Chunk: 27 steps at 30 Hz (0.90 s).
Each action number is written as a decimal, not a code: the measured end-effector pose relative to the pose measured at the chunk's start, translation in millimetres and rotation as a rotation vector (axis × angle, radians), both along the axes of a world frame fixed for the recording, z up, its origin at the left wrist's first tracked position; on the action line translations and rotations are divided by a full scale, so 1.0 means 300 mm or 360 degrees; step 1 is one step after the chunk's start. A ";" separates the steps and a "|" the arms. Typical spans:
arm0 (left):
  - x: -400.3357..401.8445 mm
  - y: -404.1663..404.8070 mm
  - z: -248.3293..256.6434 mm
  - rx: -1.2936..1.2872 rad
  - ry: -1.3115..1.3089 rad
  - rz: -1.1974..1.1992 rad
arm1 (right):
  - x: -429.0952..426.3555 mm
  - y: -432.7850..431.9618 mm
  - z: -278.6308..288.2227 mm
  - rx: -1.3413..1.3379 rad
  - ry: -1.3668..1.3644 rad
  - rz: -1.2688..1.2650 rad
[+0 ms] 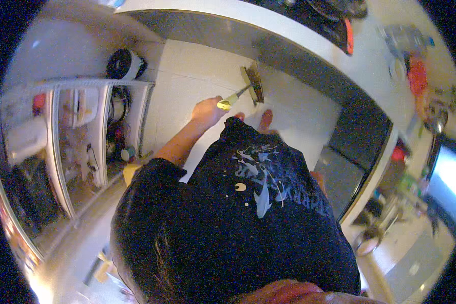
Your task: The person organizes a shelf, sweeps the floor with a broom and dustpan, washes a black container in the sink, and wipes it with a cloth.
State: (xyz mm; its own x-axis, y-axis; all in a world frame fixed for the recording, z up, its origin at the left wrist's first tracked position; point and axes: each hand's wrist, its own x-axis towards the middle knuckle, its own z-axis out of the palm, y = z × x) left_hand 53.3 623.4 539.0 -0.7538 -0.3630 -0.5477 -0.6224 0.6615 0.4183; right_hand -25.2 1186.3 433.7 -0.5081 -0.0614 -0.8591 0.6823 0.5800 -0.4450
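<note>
My left hand (pixel 208 110) grips the yellow-green handle (pixel 225 105) of a long-handled broom or floor brush, seen almost end-on. The broom's dark head (pixel 255 84), edged in pale yellow-green, rests on the light tiled floor (pixel 190 72) close to the base of the counter. My bare feet (pixel 266 118) stand just behind the head. Only a sliver of skin, perhaps my right hand or forearm (pixel 318 181), shows past the right edge of my black printed T-shirt (pixel 231 228); its fingers are hidden.
A white counter (pixel 250 11) curves across the top and right, bearing a black hob (pixel 326 30) and blurred kitchenware. To the left stands a shelf rack (pixel 107 133) with pots and containers. A round black-and-white appliance (pixel 123 64) sits beyond the rack. Dark cabinet panels (pixel 357 133) stand at right.
</note>
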 end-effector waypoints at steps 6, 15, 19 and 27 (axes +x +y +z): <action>0.064 0.038 -0.119 -0.0255 0.0113 0.0452 | -0.459 0.162 -0.304 -0.0620 -0.0233 -0.0382; 0.217 -0.136 0.024 -0.0493 0.0069 0.1174 | -0.809 -0.306 -0.037 -0.0254 0.0188 0.0398; 0.269 -0.376 0.013 -0.0623 0.0049 0.1243 | -0.708 -0.514 -0.019 -0.0339 0.0231 0.0253; 0.255 -1.339 -0.148 -0.0708 -0.0024 0.1125 | -0.550 -0.991 -0.056 -0.0247 0.0198 0.0456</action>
State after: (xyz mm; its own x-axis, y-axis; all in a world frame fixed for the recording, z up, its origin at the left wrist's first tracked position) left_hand 129.8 221.8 494.7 -0.2607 -0.9326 -0.2496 -0.9564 0.2142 0.1984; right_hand -190.2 888.9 416.8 -0.5518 -0.3419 -0.7607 0.4362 0.6591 -0.6126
